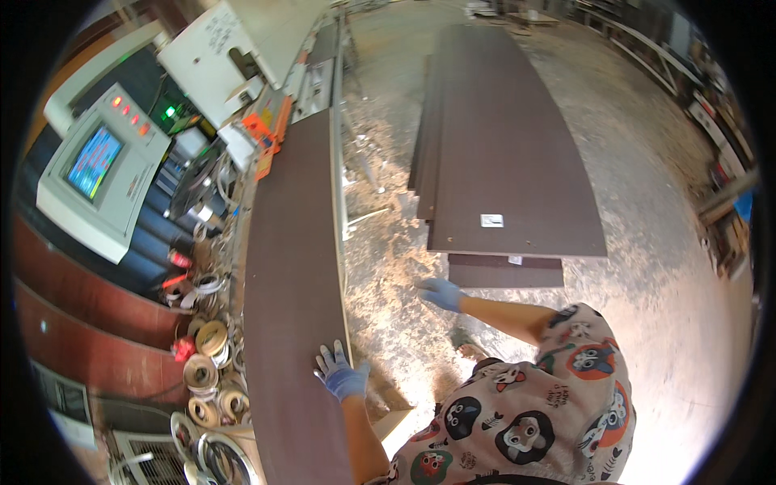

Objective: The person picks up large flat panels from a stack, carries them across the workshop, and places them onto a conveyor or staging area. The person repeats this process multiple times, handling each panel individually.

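Observation:
A long dark brown board [292,234] lies lengthwise on the machine's bed, its far end running up beside an orange part of the machine. My left hand [343,375], in a blue-grey glove, rests flat on the board close to its right edge, with the fingers spread. My right hand [440,293], gloved the same way, reaches out over the floor between the machine and a stack of brown panels [509,153]. Its fingers are stretched out and I see nothing in them. The nearest thing to it is the stack's near end, where a small white label [491,221] lies.
Left stands a machine control panel [101,166] with a lit screen. Rolls of edge-banding tape [200,373] crowd beside the bed, below an orange guard [267,133]. Sawdust litters the concrete floor [388,267]. Timber and scraps [723,198] line the far right.

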The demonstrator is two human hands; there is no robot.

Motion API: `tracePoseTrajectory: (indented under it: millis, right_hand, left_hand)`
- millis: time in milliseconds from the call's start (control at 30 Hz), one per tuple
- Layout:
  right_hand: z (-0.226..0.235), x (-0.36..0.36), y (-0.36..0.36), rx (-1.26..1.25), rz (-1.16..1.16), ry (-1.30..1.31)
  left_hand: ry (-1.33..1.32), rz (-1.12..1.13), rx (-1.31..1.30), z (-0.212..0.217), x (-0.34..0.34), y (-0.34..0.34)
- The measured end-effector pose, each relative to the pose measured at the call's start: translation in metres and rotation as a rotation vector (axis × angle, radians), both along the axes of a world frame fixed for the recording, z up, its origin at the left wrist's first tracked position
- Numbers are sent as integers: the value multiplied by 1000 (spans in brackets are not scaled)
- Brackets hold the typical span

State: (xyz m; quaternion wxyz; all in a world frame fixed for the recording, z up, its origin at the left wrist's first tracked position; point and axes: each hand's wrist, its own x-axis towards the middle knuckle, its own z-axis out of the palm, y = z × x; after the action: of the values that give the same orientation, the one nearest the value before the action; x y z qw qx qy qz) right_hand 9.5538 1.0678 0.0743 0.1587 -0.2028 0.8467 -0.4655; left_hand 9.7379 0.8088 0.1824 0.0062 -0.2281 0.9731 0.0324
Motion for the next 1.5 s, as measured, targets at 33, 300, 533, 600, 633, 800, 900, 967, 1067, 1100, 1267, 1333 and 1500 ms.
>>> tracePoseTrajectory:
  millis: [33, 300, 533, 600, 633, 800, 900, 967, 1067, 1100, 1267, 1333, 1500]
  right_hand:
    - [12, 35, 35, -120, -120, -198]
    - [-39, 101, 332, 153, -1514, 144]
    - [-23, 36, 469, 7, -1386, -33]
    - [-39, 11, 490, -423, -1199, -273]
    - [-48, -4, 504, -365, -1172, -383]
    - [-80, -29, 513, -695, -936, -609]
    - [-81, -32, 515, -684, -920, -649]
    - [-92, -36, 523, -713, -966, -550]
    - [-106, -39, 553, -549, -1018, -366]
    - [-105, -39, 544, -505, -1010, -327]
    - [-94, 8, 465, -578, -1004, -377]
    - [-82, 46, 421, -511, -973, -339]
    - [-48, 172, 377, -493, -938, -422]
  left_hand:
    - [34, -42, 5, -8, 10, -1]
    - [441, -486, 431, -34, 47, 105]
    - [218, -304, 709, -89, 69, 151]
    - [255, -260, 702, -109, 87, 155]
    - [242, -185, 700, -112, 92, 164]
    - [171, 76, 717, -133, 114, 205]
    - [164, 186, 747, -135, 115, 236]
    - [147, 114, 771, -146, 109, 250]
    - [65, 48, 817, -130, 97, 273]
    - [80, 14, 790, -129, 99, 274]
    - [167, -45, 735, -121, 118, 272]
    - [210, -13, 711, -125, 130, 269]
    - [359, -74, 1045, -174, 147, 275]
